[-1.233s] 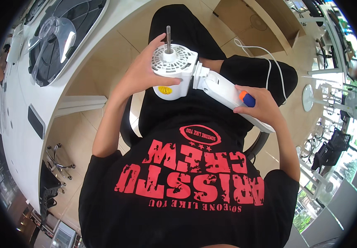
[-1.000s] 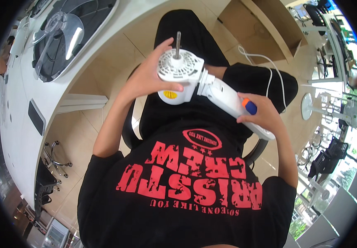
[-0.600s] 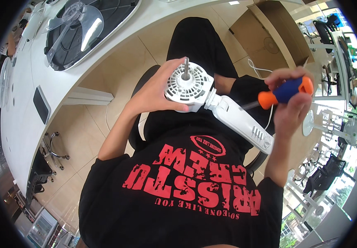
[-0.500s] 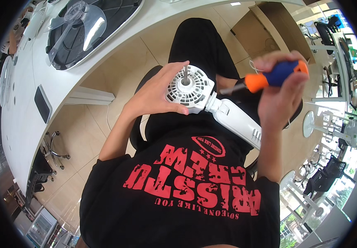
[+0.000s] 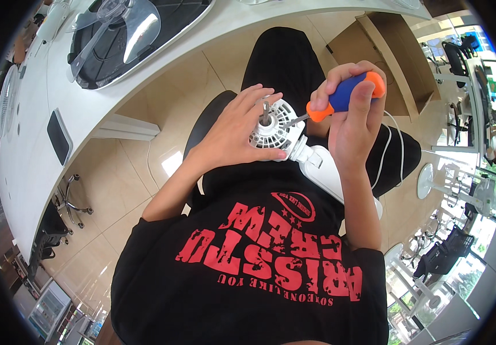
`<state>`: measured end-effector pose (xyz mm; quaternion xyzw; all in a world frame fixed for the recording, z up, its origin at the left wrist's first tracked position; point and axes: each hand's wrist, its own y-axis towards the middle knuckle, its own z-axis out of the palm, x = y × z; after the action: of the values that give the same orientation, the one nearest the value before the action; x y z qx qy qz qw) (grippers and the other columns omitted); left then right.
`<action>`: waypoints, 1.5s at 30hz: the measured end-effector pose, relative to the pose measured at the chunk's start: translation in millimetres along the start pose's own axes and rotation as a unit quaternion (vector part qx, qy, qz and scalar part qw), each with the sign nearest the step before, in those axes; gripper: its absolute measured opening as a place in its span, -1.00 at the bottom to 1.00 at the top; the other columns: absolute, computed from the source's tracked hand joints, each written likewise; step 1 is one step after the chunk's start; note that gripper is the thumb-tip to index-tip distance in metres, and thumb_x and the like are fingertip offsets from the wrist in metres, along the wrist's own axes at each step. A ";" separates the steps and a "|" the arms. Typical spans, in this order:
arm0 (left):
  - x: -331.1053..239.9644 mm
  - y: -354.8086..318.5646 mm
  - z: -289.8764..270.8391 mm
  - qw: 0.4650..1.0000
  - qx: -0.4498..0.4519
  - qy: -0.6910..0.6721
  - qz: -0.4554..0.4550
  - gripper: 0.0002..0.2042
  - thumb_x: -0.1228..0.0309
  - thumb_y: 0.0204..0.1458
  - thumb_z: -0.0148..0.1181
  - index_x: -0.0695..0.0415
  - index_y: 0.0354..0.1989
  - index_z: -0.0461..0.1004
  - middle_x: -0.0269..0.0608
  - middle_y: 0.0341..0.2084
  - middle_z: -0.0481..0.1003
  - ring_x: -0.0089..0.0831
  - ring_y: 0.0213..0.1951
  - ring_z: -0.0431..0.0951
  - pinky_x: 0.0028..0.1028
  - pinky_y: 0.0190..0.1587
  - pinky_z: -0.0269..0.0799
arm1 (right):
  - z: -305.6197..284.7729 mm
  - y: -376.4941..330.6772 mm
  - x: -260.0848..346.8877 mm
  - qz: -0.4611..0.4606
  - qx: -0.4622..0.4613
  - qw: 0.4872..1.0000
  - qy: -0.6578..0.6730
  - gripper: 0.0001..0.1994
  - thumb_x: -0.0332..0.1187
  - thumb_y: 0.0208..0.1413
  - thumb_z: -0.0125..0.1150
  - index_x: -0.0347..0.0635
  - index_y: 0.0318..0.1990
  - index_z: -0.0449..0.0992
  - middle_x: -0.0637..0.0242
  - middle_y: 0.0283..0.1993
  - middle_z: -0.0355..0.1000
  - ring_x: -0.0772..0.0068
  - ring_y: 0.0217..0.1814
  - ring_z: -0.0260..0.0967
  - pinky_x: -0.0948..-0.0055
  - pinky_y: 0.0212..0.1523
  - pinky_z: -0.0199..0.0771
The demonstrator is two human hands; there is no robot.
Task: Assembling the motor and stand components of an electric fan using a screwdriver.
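Observation:
My left hand (image 5: 233, 129) wraps around a white fan motor housing (image 5: 274, 132) held over my lap, its metal shaft pointing up between my fingers. The housing joins a white fan stand (image 5: 328, 175) that runs down to the right across my thigh. My right hand (image 5: 351, 118) grips a screwdriver (image 5: 345, 95) with a blue and orange handle; its metal tip rests on the vented face of the housing, right of the shaft.
A long white table (image 5: 47, 115) curves along the left and top, carrying a black fan grille with a clear blade (image 5: 121, 34) and a dark flat device (image 5: 58, 137). A white cable (image 5: 394, 149) trails right. More fan parts (image 5: 432, 181) stand on the right. Tiled floor below.
My right hand left the fan stand, lifted the screwdriver and brought its tip down onto the housing. My left hand tilted the motor housing upward and kept hold of it.

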<state>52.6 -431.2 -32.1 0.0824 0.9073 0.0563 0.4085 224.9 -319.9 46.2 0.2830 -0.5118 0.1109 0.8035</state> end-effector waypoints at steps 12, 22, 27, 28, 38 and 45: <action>-1.6 -1.2 7.1 0.999 -0.032 -0.002 0.011 -0.02 -0.17 -0.16 0.51 0.16 0.40 0.30 0.04 0.33 0.30 0.07 0.42 0.21 -0.07 0.40 0.20 | -2.1 2.8 -4.4 0.025 0.075 0.993 -0.089 -0.75 -0.25 0.43 0.09 -0.18 0.09 0.33 0.28 -0.20 0.38 0.49 -0.25 0.42 0.44 -0.16 0.47; 9.2 2.6 4.5 1.000 -0.010 -0.003 0.011 -0.08 -0.18 -0.14 0.50 0.33 0.21 0.35 0.16 0.28 0.31 0.11 0.34 0.27 -0.09 0.35 0.24 | 23.4 29.5 12.9 0.026 0.166 0.956 -0.239 -0.54 -0.43 0.07 0.52 -0.18 0.13 0.49 0.31 -0.04 0.54 0.50 -0.06 0.50 0.41 0.04 0.49; 7.5 5.1 1.7 0.998 -0.041 -0.012 0.041 -0.18 -0.14 -0.16 0.51 0.33 0.08 0.41 0.15 0.21 0.35 0.12 0.27 0.33 -0.10 0.30 0.27 | 26.3 31.8 8.7 -0.100 0.112 0.957 -0.250 -0.55 -0.36 -0.06 0.60 -0.16 0.00 0.56 0.28 -0.21 0.52 0.45 -0.23 0.45 0.52 -0.24 0.44; 6.0 3.5 -1.8 0.999 -0.022 -0.023 0.034 -0.17 -0.13 -0.16 0.51 0.33 0.10 0.40 0.15 0.20 0.36 0.12 0.27 0.33 -0.10 0.30 0.27 | 25.7 31.0 10.4 -0.128 0.096 0.951 -0.264 -0.56 -0.41 -0.09 0.61 -0.19 -0.03 0.57 0.26 -0.21 0.48 0.44 -0.22 0.43 0.52 -0.25 0.43; -1.3 -8.6 10.8 0.998 -0.047 -0.001 0.045 -0.06 -0.16 -0.09 0.47 0.36 0.28 0.29 0.17 0.33 0.23 0.10 0.34 0.25 -0.12 0.35 0.23 | 24.6 17.0 24.8 -0.091 0.075 0.960 -0.253 -0.70 -0.56 0.00 0.51 -0.29 -0.10 0.57 0.29 -0.19 0.36 0.48 -0.24 0.40 0.51 -0.22 0.47; 0.3 -8.6 9.4 0.999 -0.025 -0.008 0.039 -0.12 -0.14 -0.09 0.47 0.29 0.26 0.34 0.14 0.34 0.21 0.04 0.32 0.26 -0.12 0.35 0.20 | 21.9 11.9 30.2 -0.004 0.124 0.977 -0.172 -0.80 -0.56 0.21 0.18 -0.35 -0.04 0.58 0.16 -0.04 0.52 0.42 -0.09 0.54 0.48 -0.11 0.54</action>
<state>58.6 -439.2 -40.0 0.1083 0.8985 0.0941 0.4150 216.4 -326.0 83.8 0.3975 -0.6237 0.1202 0.6622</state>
